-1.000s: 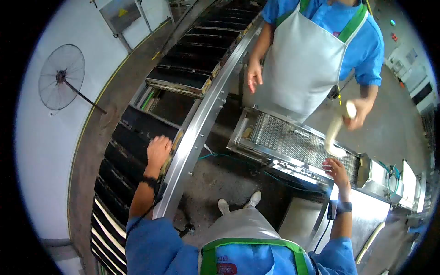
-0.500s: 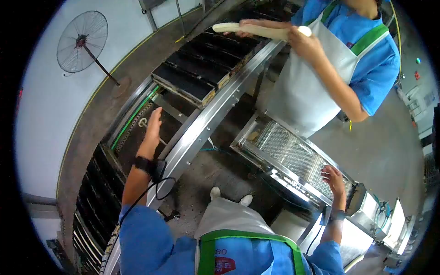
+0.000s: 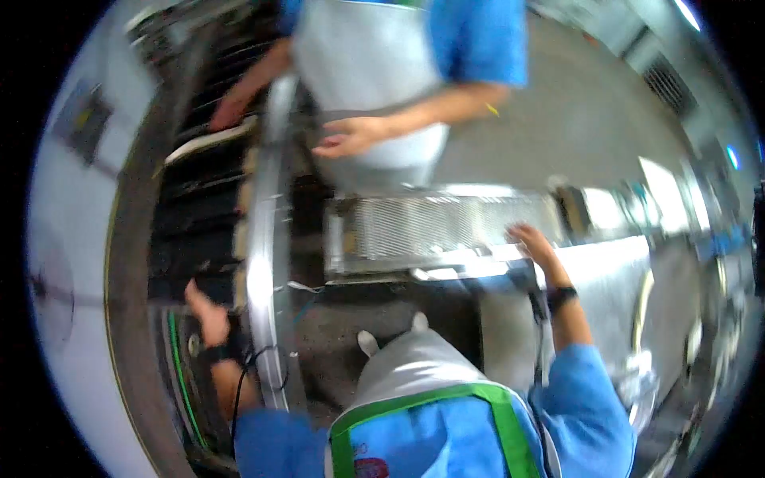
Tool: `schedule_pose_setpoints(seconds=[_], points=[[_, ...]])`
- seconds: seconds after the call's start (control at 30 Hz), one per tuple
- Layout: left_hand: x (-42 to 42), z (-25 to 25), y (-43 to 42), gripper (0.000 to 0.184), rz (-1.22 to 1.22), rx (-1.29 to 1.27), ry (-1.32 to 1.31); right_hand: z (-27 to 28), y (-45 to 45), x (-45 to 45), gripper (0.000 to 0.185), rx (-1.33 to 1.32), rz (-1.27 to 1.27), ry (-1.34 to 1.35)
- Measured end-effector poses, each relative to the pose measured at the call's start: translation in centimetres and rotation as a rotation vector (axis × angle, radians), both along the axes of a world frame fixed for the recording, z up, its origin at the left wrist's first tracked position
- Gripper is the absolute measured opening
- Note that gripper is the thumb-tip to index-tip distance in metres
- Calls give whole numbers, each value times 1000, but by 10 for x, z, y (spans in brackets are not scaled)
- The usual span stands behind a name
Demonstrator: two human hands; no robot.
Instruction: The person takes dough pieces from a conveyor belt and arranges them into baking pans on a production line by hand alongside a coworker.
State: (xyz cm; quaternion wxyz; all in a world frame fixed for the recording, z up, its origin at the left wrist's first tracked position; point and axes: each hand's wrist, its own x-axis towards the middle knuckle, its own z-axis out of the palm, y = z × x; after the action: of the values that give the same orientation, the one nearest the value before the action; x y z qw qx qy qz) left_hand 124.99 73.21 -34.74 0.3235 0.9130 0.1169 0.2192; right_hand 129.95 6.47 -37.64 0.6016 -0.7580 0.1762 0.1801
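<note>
My left hand (image 3: 209, 316), a dark band at its wrist, reaches over the conveyor of black slats (image 3: 195, 239), fingers stretched out beside the nearest slat. It holds nothing that I can see; motion blurs it. Over the near edge of the metal mesh belt (image 3: 446, 227) is my right hand (image 3: 532, 241), also blurred, empty with its fingers loosely apart. A long pale, rod-like piece (image 3: 205, 145) lies across the slats farther up, under a co-worker's hand (image 3: 227, 113). The co-worker's other hand (image 3: 351, 137) is held out above the belt's left end.
A shiny metal rail (image 3: 267, 263) runs along the slat conveyor. The co-worker's grey apron (image 3: 370, 64) is behind the mesh belt. At right, another long pale piece (image 3: 642, 311) lies by a metal surface (image 3: 602, 275). A black cable (image 3: 237, 398) hangs from my left wrist.
My view has turned to the right. The co-worker has lowered the pale piece from both hands onto the slats, and one hand has come off it. Both my hands stay empty.
</note>
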Motion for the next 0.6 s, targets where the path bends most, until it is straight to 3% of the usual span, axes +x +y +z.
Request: schedule_pose_setpoints(seconds=[0.07, 0.13, 0.17, 0.2, 0.3, 0.37, 0.4, 0.47, 0.5, 0.53, 0.57, 0.6], points=[[-5, 8, 1, 59, -51, -219, 29, 7, -3, -6, 41, -48, -99, 13], [-7, 2, 6, 48, -17, -818, -16, -10, -19, 0, 37, 57, -218, 46], [-9, 9, -1, 43, 37, -1085, -20, -13, -23, 7, 37, -44, -244, 74], [-12, -23, 21, 43, -56, -650, -58, -35, -31, 5, 35, -60, -342, 67], [-19, -29, 48, 48, 21, -284, 151, -78, -67, 18, 29, -221, -464, 30], [-17, -46, 79, 51, 65, -724, 76, -119, -110, 26, 26, -570, -448, -5], [-16, -46, 79, 52, 89, -867, 44, -117, -120, 30, 22, -833, -222, 53], [-22, -30, 44, 51, -51, -472, 61, -112, -138, 35, 25, -1427, 228, 115], [-26, -25, 35, 51, -103, -280, 71, -82, -126, 34, 29, -1568, 269, 165], [-28, -12, 18, 53, -53, -206, 97, -84, -136, 44, 24, -1454, 190, 50], [-32, 1, 1, 56, -4, -132, 125, -88, -146, 49, 22, -984, -104, -71], [-36, 14, -17, 59, 46, -61, 155, -82, -144, 63, 23, -292, -456, -181]])
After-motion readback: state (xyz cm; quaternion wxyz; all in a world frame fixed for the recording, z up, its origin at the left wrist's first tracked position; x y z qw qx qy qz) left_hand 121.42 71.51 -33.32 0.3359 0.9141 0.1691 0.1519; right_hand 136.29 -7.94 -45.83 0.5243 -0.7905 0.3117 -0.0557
